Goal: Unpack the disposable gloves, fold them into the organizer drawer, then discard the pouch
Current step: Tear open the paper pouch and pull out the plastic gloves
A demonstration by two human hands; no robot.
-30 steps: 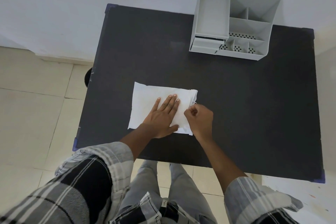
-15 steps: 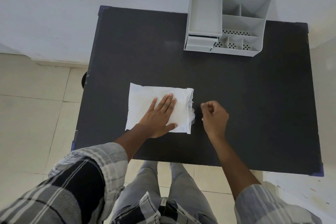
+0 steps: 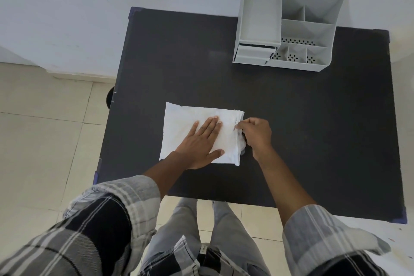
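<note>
Head view: right hand point(image 3: 254, 135), away from the pouch point(image 3: 201, 133) half a second earlier, is back at its open right end, fingers curled, pinching clear glove film point(image 3: 242, 142). Left hand point(image 3: 201, 141) presses flat, fingers straight. Pouch lies toward the table's point(image 3: 313, 141) near edge; extraction is beginning.

Left hand point(image 3: 201, 140): mid-frame, palm down, fingers straight and together, thumb splayed.
Right hand point(image 3: 255, 135): just right of it, fingers curled, fingertips pinching.
</note>
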